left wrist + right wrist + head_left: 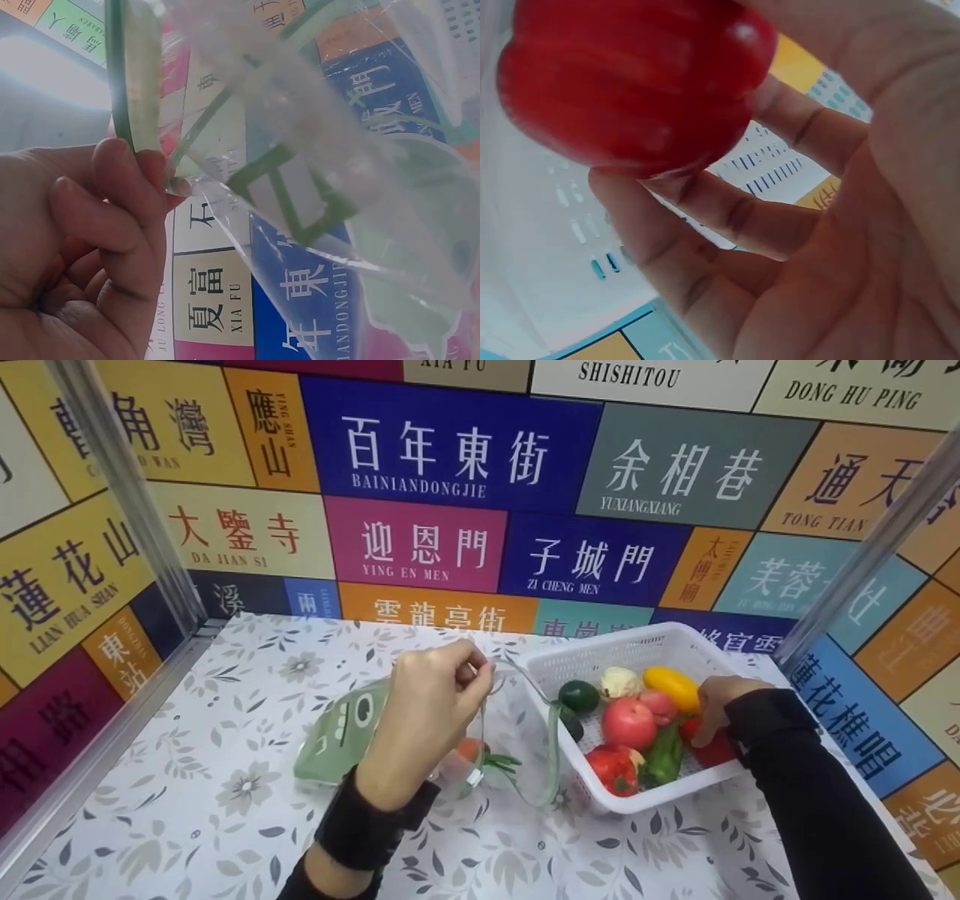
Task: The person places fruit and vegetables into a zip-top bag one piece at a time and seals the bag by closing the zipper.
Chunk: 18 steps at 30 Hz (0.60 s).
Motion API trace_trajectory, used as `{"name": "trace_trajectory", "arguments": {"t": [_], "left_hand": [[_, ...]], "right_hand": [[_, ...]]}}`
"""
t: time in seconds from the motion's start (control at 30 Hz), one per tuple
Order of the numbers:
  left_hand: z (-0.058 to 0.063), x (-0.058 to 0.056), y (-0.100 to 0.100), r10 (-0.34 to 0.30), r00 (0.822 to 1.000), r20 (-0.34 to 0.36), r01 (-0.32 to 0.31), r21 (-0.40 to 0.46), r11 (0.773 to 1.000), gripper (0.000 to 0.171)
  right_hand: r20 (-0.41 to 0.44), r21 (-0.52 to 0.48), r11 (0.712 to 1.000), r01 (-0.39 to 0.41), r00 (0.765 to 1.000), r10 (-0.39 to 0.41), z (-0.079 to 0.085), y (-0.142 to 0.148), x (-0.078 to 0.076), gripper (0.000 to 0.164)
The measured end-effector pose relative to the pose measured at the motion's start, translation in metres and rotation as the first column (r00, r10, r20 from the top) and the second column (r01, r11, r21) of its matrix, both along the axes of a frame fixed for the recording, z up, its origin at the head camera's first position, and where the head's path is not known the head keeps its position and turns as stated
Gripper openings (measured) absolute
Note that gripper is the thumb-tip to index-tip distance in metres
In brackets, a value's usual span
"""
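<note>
Your right hand (pixel 721 699) covers part of the red pepper (pixel 716 752) at the near right corner of the basket (pixel 624 802); the right wrist view cuts it off above. Your left hand (pixel 431 705) hides part of the bag (pixel 336 740), blurred in the left wrist view. The near edge of the table (pixel 225 840) is cropped.

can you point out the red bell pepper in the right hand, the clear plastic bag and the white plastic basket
Red bell pepper (pixel 634 82): right wrist view, middle of its glossy side
Clear plastic bag (pixel 296 196): left wrist view, its green-and-white print
White plastic basket (pixel 675 792): head view, its near wall
</note>
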State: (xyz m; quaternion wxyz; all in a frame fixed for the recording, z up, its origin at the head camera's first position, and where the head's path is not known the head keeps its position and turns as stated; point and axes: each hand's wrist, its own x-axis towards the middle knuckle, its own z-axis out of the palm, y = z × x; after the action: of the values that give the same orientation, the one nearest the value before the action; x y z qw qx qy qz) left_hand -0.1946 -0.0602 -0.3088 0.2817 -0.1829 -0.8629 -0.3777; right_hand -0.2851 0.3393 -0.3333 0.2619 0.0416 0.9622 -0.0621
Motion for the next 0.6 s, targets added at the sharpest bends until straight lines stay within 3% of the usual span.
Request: {"name": "trace_trajectory", "arguments": {"t": [0.23, 0.43, 0.6], "left_hand": [[0.0002, 0.0002, -0.0008, 0.000, 1.000, -0.005, 0.000, -0.001, 1.000, 0.015], [0.0012, 0.0005, -0.0006, 0.006, 0.999, -0.036, -0.006, -0.007, 1.000, 0.015], [0.0016, 0.0007, -0.0007, 0.011, 1.000, -0.023, -0.011, -0.006, 1.000, 0.015]], "right_hand": [[-0.014, 0.037, 0.999, -0.011, 1.000, 0.011, -0.0012, -0.0001, -0.0014, 0.056], [-0.030, 0.034, 0.999, -0.023, 0.999, 0.024, -0.0032, 0.0013, 0.0003, 0.056], [0.005, 0.011, 1.000, 0.028, 1.000, -0.029, -0.0029, 0.0017, 0.0011, 0.063]]}}
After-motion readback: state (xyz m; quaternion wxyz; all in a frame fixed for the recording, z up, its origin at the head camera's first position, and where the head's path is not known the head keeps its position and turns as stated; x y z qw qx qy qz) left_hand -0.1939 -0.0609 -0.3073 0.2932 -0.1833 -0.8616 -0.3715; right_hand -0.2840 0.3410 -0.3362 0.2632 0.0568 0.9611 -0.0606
